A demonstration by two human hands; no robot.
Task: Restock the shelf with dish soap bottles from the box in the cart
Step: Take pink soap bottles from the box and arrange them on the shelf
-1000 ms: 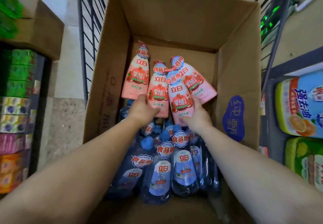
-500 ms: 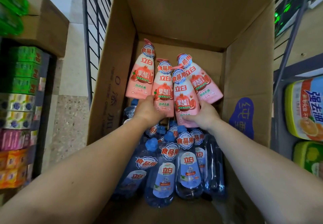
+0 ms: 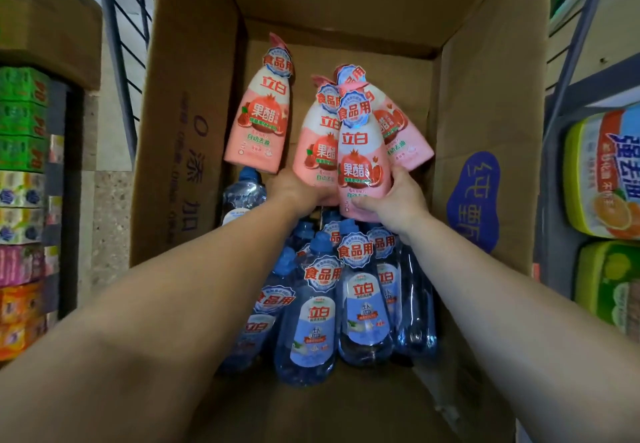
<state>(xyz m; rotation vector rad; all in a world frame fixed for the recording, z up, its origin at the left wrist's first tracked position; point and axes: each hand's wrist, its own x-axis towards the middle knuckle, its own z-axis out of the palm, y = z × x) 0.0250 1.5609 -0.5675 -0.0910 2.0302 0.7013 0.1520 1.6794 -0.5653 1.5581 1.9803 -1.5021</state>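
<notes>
Both your left hand [image 3: 298, 188] and right hand [image 3: 398, 200] clutch two pink plastic soap bottles [image 3: 360, 169] each, centre frame; they look full, heavy and slick, so grip their bases.

Left hand [image 3: 294, 188] and right hand [image 3: 398, 200] gripping pink bottles [image 3: 360, 169], blue bottles [image 3: 311, 332] below, cardboard box [image 3: 194, 131]

Four pink dish soap bottles [image 3: 256, 120] are counted above the blue ones, inside the one cardboard box [image 3: 485, 131]. At least five blue dish soap bottles [image 3: 311, 325] can be made out lying on the floor of that box, though the exact number is hidden by overlap. Two hands are seen in the box, a left hand [image 3: 294, 188] and a right hand [image 3: 398, 198].
</notes>
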